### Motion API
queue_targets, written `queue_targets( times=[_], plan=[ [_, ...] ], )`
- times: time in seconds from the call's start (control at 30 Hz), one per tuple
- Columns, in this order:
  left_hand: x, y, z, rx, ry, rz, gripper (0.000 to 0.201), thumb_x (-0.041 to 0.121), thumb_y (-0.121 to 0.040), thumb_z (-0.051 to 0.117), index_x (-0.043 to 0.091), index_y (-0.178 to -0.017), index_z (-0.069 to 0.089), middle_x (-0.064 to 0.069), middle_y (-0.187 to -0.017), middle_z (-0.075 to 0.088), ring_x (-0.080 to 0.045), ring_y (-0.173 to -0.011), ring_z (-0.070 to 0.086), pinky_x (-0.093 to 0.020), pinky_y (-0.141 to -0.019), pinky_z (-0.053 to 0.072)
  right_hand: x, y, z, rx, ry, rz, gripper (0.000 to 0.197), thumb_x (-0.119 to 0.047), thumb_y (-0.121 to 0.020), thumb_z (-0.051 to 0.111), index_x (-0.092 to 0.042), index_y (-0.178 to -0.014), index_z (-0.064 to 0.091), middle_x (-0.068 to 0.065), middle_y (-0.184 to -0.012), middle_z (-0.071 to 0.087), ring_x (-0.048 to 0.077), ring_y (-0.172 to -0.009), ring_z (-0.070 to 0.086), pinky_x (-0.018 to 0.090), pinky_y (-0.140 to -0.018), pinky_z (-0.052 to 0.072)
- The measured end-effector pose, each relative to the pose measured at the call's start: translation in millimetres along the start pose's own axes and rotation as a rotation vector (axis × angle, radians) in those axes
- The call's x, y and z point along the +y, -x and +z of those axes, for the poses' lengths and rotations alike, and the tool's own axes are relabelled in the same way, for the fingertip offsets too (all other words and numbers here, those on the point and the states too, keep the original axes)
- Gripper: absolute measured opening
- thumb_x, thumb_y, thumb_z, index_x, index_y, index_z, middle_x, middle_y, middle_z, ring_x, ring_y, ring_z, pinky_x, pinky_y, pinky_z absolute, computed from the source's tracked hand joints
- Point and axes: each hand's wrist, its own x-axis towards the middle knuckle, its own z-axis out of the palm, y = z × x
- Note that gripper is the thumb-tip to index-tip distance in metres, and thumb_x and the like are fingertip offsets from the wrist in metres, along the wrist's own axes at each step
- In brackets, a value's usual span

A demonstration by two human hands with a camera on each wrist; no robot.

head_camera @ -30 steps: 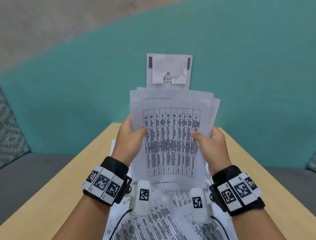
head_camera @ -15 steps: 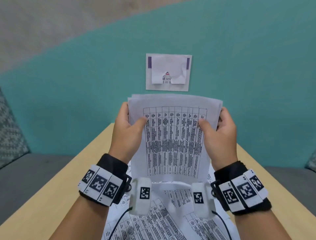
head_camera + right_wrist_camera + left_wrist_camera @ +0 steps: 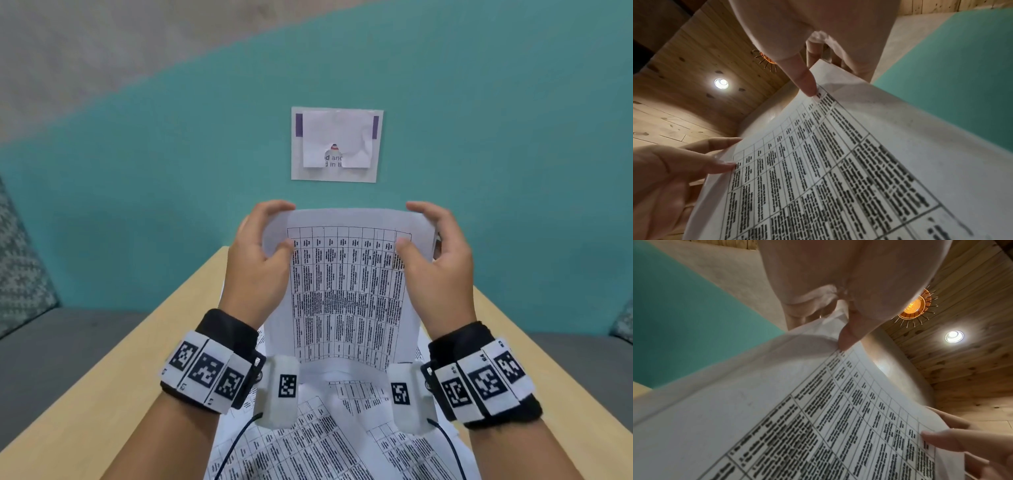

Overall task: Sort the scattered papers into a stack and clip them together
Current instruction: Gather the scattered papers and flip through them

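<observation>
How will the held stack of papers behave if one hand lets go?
The stack of papers would probably flop sideways: it already bows between the left hand and right hand. Unclipped sheets may slide apart. It looks light.

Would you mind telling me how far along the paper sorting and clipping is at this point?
Partly done. Several sheets are gathered into a stack of papers, held upright over the table by the left hand and right hand, thumbs in front, top edges roughly even. More loose papers lie on the table to be added. No clip is on the stack, and none is in view.
</observation>
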Motion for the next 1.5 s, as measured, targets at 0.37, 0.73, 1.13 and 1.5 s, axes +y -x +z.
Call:
queue_targets(
  times=[0.37, 0.73, 1.13, 1.5],
  plan=[
    [-31, -1, 3, -0.082, 0.228, -0.508, 0.034, -0.001, -0.092, 0.062, 0.01, -0.123, 0.058, -0.002, -0.109, 0.075, -0.019, -0.09, 0.072, -0.028, -0.071, 0.055, 33, -4, -8, -0.195, -0.123, 0.506, 0.047, 0.015, -0.077, 0.055, -0.012, -0.115, 0.064, 0.001, -0.108, 0.074, 0.024, -0.098, 0.065, 0.037, -0.083, 0.053],
    [-47, 6, 13, -0.122, 0.194, -0.6, 0.039, -0.001, -0.093, 0.062, 0.014, -0.128, 0.055, -0.002, -0.121, 0.07, -0.02, -0.108, 0.067, -0.037, -0.095, 0.053, 46, 1, -1, -0.196, -0.078, 0.541, 0.044, 0.013, -0.08, 0.056, -0.015, -0.114, 0.061, 0.002, -0.102, 0.067, 0.018, -0.086, 0.059, 0.032, -0.076, 0.049],
    [-62, 14, 20, -0.146, 0.214, -0.637, 0.054, -0.002, -0.088, 0.063, 0.021, -0.136, 0.055, 0.004, -0.128, 0.069, -0.021, -0.12, 0.063, -0.048, -0.108, 0.047, 58, 6, 1, -0.202, -0.081, 0.588, 0.044, 0.014, -0.082, 0.051, -0.014, -0.116, 0.059, -0.003, -0.095, 0.066, 0.012, -0.08, 0.059, 0.028, -0.068, 0.046],
    [-74, 22, 25, -0.183, 0.148, -0.631, 0.041, 0.0, -0.095, 0.063, 0.018, -0.132, 0.061, 0.001, -0.123, 0.072, -0.023, -0.114, 0.068, -0.049, -0.105, 0.051, 73, 14, 3, -0.21, -0.046, 0.619, 0.045, 0.011, -0.082, 0.056, -0.013, -0.118, 0.061, 0.0, -0.103, 0.069, 0.017, -0.089, 0.061, 0.032, -0.078, 0.05]
  ],
)
